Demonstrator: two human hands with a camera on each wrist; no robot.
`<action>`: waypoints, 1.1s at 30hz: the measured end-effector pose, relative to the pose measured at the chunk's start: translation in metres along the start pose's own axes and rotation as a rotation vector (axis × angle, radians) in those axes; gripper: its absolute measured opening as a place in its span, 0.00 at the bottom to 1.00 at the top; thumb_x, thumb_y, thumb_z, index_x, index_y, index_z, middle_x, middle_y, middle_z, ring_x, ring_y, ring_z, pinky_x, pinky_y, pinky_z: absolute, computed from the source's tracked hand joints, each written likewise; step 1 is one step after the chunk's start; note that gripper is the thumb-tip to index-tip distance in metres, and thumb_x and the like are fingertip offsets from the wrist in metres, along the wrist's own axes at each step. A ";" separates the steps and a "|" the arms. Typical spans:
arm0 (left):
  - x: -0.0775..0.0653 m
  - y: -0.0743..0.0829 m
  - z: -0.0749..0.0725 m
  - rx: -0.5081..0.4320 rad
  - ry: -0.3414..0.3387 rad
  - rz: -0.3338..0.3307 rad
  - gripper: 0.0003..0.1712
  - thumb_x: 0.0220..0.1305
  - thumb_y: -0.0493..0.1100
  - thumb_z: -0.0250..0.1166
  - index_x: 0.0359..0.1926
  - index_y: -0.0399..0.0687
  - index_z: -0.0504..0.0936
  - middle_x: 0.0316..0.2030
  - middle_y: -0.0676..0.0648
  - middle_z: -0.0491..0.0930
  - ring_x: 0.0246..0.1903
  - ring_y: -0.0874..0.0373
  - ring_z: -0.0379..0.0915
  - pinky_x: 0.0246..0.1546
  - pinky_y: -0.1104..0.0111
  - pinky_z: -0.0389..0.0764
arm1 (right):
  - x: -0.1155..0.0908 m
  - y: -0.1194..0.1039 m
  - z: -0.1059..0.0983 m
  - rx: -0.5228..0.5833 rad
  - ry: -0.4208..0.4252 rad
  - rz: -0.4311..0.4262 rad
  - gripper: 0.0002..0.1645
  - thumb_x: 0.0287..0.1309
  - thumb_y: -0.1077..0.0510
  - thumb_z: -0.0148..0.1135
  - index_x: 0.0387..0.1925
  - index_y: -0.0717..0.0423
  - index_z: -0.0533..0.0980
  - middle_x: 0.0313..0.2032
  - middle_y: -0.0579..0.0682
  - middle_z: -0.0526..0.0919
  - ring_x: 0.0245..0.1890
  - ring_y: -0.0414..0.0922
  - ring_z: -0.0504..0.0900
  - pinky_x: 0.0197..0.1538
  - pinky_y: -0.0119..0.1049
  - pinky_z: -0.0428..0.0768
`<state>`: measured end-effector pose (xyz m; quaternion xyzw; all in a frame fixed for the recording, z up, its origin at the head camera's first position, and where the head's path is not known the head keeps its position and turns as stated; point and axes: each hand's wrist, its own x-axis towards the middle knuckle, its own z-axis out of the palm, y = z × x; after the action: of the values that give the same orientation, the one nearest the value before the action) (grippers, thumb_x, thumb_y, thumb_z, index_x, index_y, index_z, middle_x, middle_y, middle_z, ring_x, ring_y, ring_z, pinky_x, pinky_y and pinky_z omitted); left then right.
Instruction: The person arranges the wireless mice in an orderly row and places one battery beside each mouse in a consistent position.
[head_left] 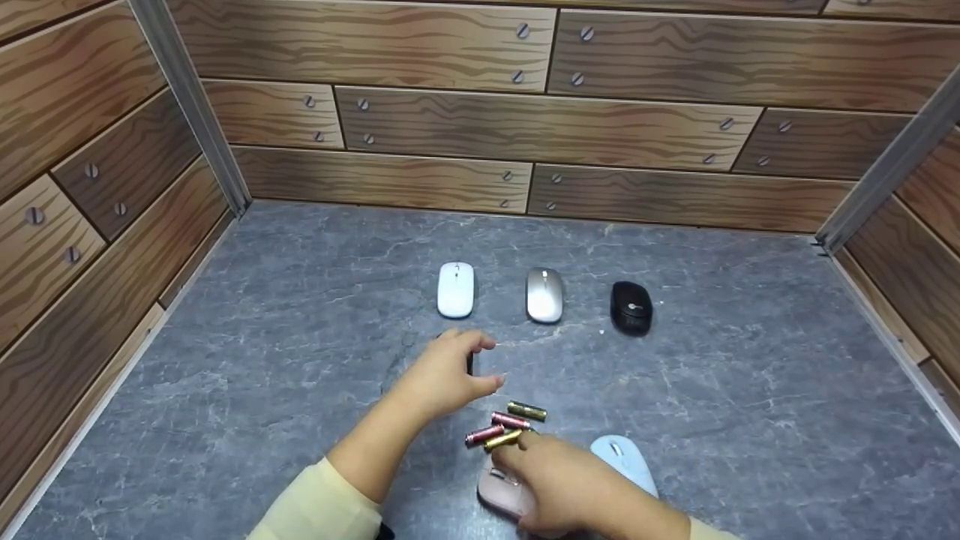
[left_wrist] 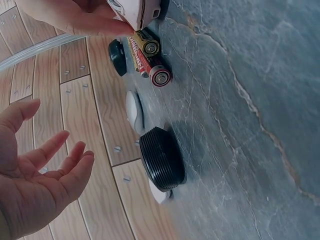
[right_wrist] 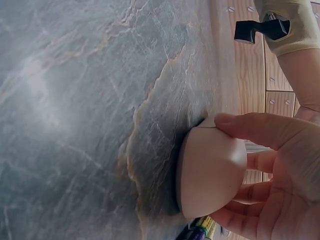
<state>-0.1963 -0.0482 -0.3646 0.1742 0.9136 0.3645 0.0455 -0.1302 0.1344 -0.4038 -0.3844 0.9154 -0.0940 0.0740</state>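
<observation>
My right hand (head_left: 559,480) holds a pink computer mouse (head_left: 504,489) on the grey surface, its thumb at one side and its fingers around the other, as the right wrist view shows. Just beyond the mouse lie several red and gold batteries (head_left: 511,420); the right fingertips are close to them, and whether they touch cannot be told. My left hand (head_left: 446,373) hovers with thumb and fingers spread apart and nothing between them. Close by it is a black ribbed object (left_wrist: 162,159), mostly hidden behind the hand in the head view.
A white mouse (head_left: 456,290), a silver mouse (head_left: 544,296) and a black mouse (head_left: 631,309) stand in a row farther back. To the right of my right hand lies a light blue mouse (head_left: 628,459). Wood-patterned walls (head_left: 435,116) enclose the back and sides.
</observation>
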 end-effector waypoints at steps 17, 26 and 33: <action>0.006 -0.003 -0.003 -0.007 0.006 -0.027 0.25 0.51 0.49 0.68 0.50 0.45 0.76 0.48 0.43 0.74 0.49 0.48 0.70 0.51 0.57 0.70 | 0.004 0.012 -0.019 0.076 0.062 0.043 0.35 0.27 0.58 0.69 0.47 0.49 0.73 0.41 0.49 0.75 0.37 0.45 0.75 0.34 0.37 0.76; 0.023 -0.007 -0.004 0.002 0.034 -0.036 0.24 0.52 0.49 0.66 0.49 0.44 0.76 0.46 0.42 0.74 0.48 0.48 0.71 0.51 0.57 0.71 | 0.020 0.035 -0.038 0.255 0.104 0.300 0.43 0.29 0.56 0.70 0.55 0.56 0.70 0.43 0.56 0.75 0.38 0.48 0.74 0.35 0.41 0.75; 0.039 -0.008 -0.003 -0.004 0.045 -0.038 0.24 0.53 0.49 0.66 0.49 0.44 0.76 0.47 0.42 0.73 0.47 0.48 0.72 0.49 0.58 0.72 | 0.038 0.054 -0.047 0.327 0.166 0.427 0.40 0.31 0.57 0.71 0.54 0.58 0.71 0.43 0.54 0.78 0.40 0.48 0.76 0.42 0.45 0.76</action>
<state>-0.2362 -0.0419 -0.3660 0.1485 0.9168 0.3694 0.0322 -0.2038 0.1498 -0.3729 -0.1566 0.9513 -0.2538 0.0780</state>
